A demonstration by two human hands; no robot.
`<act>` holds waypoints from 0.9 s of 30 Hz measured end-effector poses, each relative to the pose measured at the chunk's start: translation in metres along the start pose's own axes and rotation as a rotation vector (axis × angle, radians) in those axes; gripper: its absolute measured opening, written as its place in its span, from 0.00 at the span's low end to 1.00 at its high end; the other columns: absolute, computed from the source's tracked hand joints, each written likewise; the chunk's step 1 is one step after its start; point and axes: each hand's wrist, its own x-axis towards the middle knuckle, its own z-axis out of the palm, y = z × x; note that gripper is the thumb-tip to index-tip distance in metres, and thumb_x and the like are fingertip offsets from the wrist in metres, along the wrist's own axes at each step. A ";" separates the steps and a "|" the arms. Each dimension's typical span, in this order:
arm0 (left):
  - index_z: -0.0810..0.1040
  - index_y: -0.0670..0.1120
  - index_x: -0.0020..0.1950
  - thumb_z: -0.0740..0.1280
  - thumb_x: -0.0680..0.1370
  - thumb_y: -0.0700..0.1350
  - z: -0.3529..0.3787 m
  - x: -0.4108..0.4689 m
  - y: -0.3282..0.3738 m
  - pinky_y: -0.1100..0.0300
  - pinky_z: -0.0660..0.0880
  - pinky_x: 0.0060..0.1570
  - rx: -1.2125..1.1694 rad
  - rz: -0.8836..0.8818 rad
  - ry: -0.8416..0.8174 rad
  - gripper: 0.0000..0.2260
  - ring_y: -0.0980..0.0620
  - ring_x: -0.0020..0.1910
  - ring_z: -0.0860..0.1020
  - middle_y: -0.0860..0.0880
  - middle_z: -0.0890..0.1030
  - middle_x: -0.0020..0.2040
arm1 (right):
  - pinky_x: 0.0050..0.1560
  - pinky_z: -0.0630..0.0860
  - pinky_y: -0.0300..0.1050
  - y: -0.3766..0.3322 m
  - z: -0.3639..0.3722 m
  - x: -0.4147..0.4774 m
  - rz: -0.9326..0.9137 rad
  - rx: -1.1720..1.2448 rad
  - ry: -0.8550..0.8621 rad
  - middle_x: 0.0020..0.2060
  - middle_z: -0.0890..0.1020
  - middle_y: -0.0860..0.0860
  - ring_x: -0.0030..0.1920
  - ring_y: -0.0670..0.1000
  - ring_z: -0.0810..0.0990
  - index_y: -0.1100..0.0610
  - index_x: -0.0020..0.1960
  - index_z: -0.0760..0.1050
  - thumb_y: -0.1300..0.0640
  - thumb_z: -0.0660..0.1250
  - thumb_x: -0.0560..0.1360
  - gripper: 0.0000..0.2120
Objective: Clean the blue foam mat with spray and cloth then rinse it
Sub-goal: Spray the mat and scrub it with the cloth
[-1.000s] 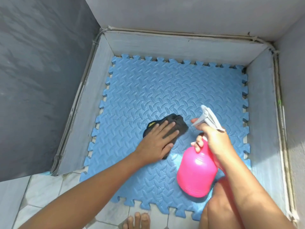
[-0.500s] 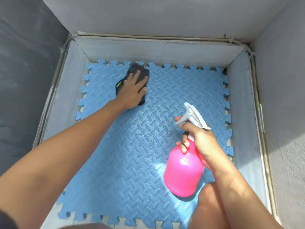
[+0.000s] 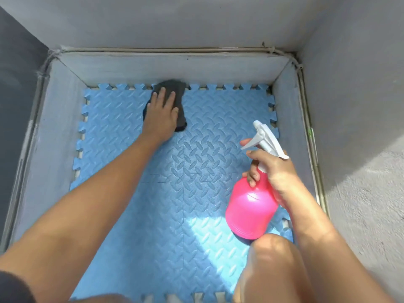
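Blue foam mat (image 3: pixel 122 132), interlocking edges, laid flat in grey walled corner (image 3: pixel 175 66). Dark cloth (image 3: pixel 175 88) at mat's far edge, pressed flat under left hand (image 3: pixel 161 114), fingers spread open. Pink spray bottle (image 3: pixel 251 206), white trigger head, gripped at neck by right hand (image 3: pixel 275 169), fingers curled closed, held above mat's right side

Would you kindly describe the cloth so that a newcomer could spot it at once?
Start at the blue foam mat that fills the grey walled corner, and go to its far edge. There the left hand presses flat on the cloth, a crumpled rag. It is the only dark, almost black thing on the mat.
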 end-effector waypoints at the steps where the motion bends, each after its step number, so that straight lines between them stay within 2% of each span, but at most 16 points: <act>1: 0.60 0.46 0.81 0.55 0.85 0.51 -0.005 -0.010 -0.016 0.38 0.54 0.77 -0.006 -0.032 0.010 0.24 0.37 0.80 0.53 0.41 0.55 0.82 | 0.40 0.76 0.50 0.000 0.004 0.000 -0.002 -0.006 -0.015 0.17 0.65 0.54 0.17 0.54 0.67 0.59 0.58 0.81 0.66 0.63 0.78 0.12; 3: 0.61 0.47 0.81 0.56 0.85 0.51 -0.009 -0.043 -0.034 0.38 0.53 0.77 -0.017 -0.037 0.003 0.24 0.38 0.81 0.53 0.42 0.55 0.82 | 0.40 0.75 0.50 0.001 0.014 0.000 -0.005 -0.017 -0.043 0.17 0.65 0.54 0.17 0.54 0.67 0.59 0.58 0.81 0.66 0.63 0.78 0.12; 7: 0.63 0.51 0.80 0.55 0.85 0.54 0.001 -0.135 -0.043 0.42 0.51 0.79 -0.028 0.138 -0.093 0.23 0.43 0.82 0.52 0.47 0.54 0.83 | 0.41 0.72 0.57 0.005 0.046 -0.004 -0.044 -0.081 -0.134 0.17 0.67 0.54 0.17 0.54 0.68 0.61 0.60 0.79 0.64 0.67 0.75 0.14; 10: 0.62 0.53 0.80 0.51 0.84 0.56 0.008 -0.202 -0.049 0.47 0.48 0.79 -0.024 0.231 -0.148 0.24 0.47 0.82 0.50 0.50 0.53 0.83 | 0.36 0.71 0.53 0.011 0.069 -0.010 -0.091 -0.156 -0.190 0.17 0.68 0.54 0.18 0.53 0.68 0.60 0.59 0.79 0.66 0.66 0.77 0.12; 13: 0.62 0.54 0.81 0.51 0.85 0.56 0.010 -0.251 -0.064 0.47 0.50 0.79 -0.009 0.218 -0.147 0.24 0.48 0.82 0.50 0.51 0.52 0.83 | 0.32 0.71 0.49 0.018 0.092 -0.018 -0.172 -0.207 -0.223 0.17 0.69 0.50 0.19 0.53 0.68 0.57 0.58 0.79 0.64 0.67 0.75 0.12; 17: 0.61 0.53 0.81 0.51 0.84 0.57 0.000 -0.292 -0.084 0.44 0.54 0.79 -0.003 0.150 -0.173 0.25 0.49 0.82 0.49 0.51 0.51 0.83 | 0.33 0.72 0.51 0.029 0.128 -0.036 -0.252 -0.222 -0.261 0.17 0.69 0.48 0.19 0.53 0.69 0.57 0.59 0.78 0.60 0.67 0.71 0.17; 20: 0.58 0.55 0.82 0.58 0.83 0.57 -0.028 -0.303 -0.080 0.46 0.52 0.80 -0.241 0.050 -0.255 0.27 0.54 0.82 0.47 0.54 0.52 0.83 | 0.32 0.72 0.43 0.029 0.158 -0.056 -0.339 -0.355 -0.351 0.18 0.73 0.50 0.21 0.54 0.73 0.54 0.61 0.77 0.56 0.68 0.73 0.17; 22: 0.58 0.56 0.81 0.66 0.80 0.57 -0.058 -0.303 -0.075 0.48 0.57 0.78 -0.452 -0.027 -0.251 0.32 0.58 0.81 0.54 0.57 0.58 0.81 | 0.34 0.73 0.42 0.026 0.179 -0.071 -0.411 -0.429 -0.449 0.20 0.75 0.52 0.23 0.53 0.76 0.52 0.62 0.77 0.56 0.70 0.76 0.14; 24: 0.57 0.57 0.80 0.72 0.74 0.60 -0.087 -0.311 -0.071 0.49 0.65 0.75 -0.561 -0.027 -0.203 0.39 0.59 0.77 0.62 0.59 0.64 0.78 | 0.35 0.73 0.40 0.025 0.202 -0.088 -0.463 -0.449 -0.519 0.21 0.76 0.53 0.25 0.52 0.77 0.53 0.63 0.77 0.59 0.70 0.80 0.12; 27: 0.59 0.62 0.77 0.81 0.65 0.61 -0.113 -0.339 -0.062 0.54 0.72 0.68 -0.711 -0.060 -0.166 0.46 0.63 0.71 0.70 0.64 0.70 0.72 | 0.37 0.72 0.36 0.028 0.235 -0.114 -0.520 -0.413 -0.564 0.27 0.76 0.65 0.29 0.52 0.78 0.52 0.66 0.76 0.55 0.68 0.82 0.13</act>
